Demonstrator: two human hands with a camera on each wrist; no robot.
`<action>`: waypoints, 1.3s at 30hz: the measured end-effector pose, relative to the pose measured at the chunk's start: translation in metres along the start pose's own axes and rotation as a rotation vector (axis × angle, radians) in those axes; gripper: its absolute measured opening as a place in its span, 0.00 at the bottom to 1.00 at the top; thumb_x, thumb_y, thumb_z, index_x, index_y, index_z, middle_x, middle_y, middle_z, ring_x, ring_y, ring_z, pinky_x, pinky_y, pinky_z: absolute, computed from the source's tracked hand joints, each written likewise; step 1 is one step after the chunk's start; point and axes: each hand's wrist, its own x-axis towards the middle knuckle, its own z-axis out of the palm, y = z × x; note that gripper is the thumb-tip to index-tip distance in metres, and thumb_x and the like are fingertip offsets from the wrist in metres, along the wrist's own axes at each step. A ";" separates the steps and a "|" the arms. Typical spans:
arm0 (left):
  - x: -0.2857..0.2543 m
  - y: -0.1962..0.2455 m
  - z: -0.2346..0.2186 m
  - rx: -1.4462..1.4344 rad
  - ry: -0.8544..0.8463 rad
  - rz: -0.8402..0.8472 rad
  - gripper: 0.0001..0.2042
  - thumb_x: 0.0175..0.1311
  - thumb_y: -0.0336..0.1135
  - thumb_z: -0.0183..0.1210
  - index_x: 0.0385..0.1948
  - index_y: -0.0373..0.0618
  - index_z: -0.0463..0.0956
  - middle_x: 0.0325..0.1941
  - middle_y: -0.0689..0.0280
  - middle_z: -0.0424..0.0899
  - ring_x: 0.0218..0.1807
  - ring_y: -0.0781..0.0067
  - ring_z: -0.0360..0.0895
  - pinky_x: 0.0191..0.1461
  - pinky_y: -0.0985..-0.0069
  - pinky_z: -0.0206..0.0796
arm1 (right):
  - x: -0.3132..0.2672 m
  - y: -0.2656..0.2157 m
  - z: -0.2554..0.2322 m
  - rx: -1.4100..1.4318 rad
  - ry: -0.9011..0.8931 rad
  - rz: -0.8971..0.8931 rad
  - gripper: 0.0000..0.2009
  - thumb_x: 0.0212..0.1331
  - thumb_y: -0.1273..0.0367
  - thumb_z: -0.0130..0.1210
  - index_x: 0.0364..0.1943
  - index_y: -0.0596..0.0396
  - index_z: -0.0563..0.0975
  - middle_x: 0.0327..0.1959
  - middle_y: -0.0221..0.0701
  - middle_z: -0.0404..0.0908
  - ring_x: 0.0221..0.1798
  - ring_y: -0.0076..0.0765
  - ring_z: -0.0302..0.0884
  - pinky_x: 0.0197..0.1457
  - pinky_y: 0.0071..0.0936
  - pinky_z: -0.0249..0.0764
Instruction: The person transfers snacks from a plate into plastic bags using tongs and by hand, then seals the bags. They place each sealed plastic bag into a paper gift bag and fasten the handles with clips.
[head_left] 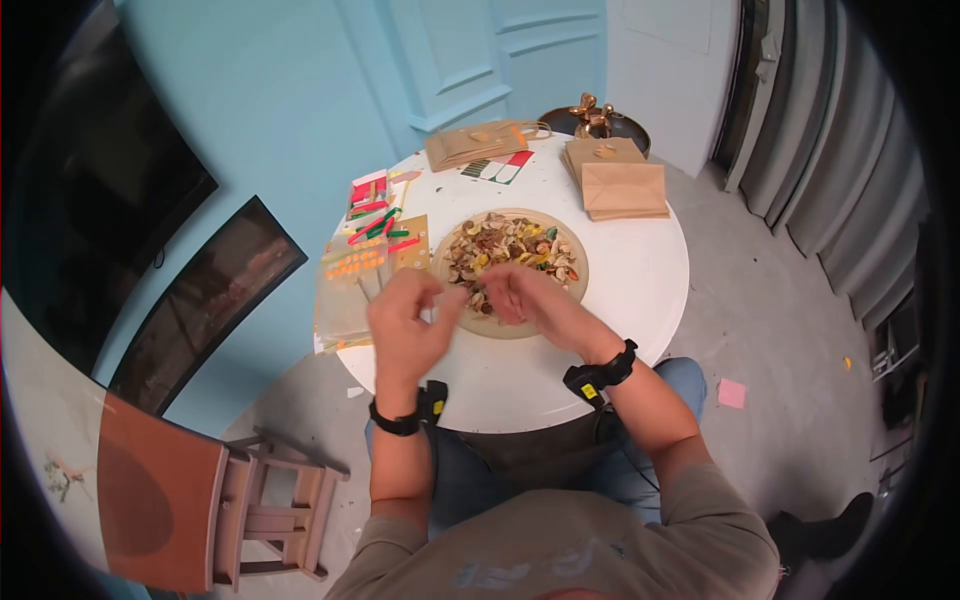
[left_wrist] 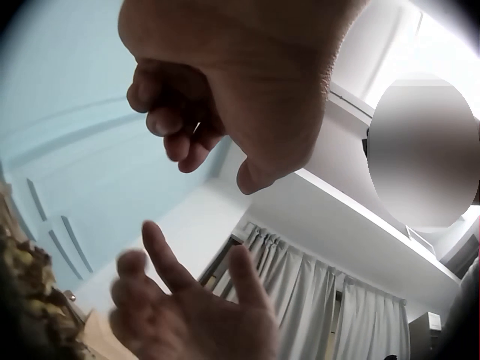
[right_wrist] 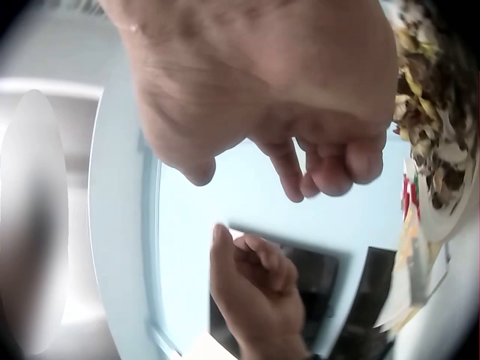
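Both hands hover over the near edge of a round tan plate (head_left: 577, 237) heaped with dried flower and leaf pieces (head_left: 508, 245). Nothing shows in the left hand (head_left: 408, 325); its fingers hang loosely curled, with the thumb apart, as the left wrist view also shows. The right hand (head_left: 545, 308) faces it across a small gap, palm turned inward and fingers loosely bent, holding nothing. In the right wrist view the left hand (right_wrist: 259, 292) appears below the right hand (right_wrist: 270, 97). The dried pieces (right_wrist: 427, 97) lie beside them.
Left of the plate lie red and green sticks (head_left: 378, 226) and a clear packet with orange dots (head_left: 350, 285). Brown paper bags (head_left: 625, 188) stand at the right back, more paper bags (head_left: 470, 148) at the back. A wooden stool (head_left: 285, 520) is on the floor at left.
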 end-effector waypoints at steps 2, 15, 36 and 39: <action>-0.004 0.026 0.023 -0.058 -0.039 0.165 0.16 0.63 0.31 0.76 0.50 0.40 0.84 0.53 0.56 0.89 0.53 0.57 0.87 0.54 0.63 0.80 | -0.002 0.002 -0.004 0.916 -0.091 -0.122 0.39 0.87 0.36 0.38 0.81 0.54 0.71 0.76 0.38 0.79 0.74 0.40 0.79 0.74 0.43 0.75; -0.010 0.013 0.053 0.491 -0.106 0.137 0.32 0.72 0.36 0.66 0.77 0.35 0.71 0.91 0.38 0.55 0.92 0.25 0.47 0.91 0.31 0.38 | -0.049 -0.036 -0.020 1.234 0.115 -0.242 0.51 0.80 0.26 0.32 0.88 0.55 0.60 0.84 0.45 0.69 0.87 0.48 0.64 0.90 0.51 0.55; -0.035 -0.059 0.023 0.418 0.058 -0.156 0.09 0.70 0.31 0.74 0.35 0.37 0.83 0.74 0.43 0.83 0.83 0.33 0.69 0.86 0.41 0.53 | -0.074 0.000 -0.089 0.607 0.335 -0.222 0.17 0.83 0.64 0.56 0.50 0.67 0.89 0.57 0.47 0.91 0.65 0.45 0.86 0.74 0.42 0.76; -0.035 -0.064 0.017 0.445 0.073 -0.142 0.09 0.68 0.27 0.74 0.32 0.38 0.81 0.69 0.44 0.86 0.78 0.37 0.74 0.80 0.47 0.62 | -0.071 0.004 -0.093 0.488 0.456 -0.164 0.15 0.79 0.69 0.60 0.30 0.61 0.85 0.40 0.36 0.91 0.55 0.36 0.88 0.67 0.35 0.78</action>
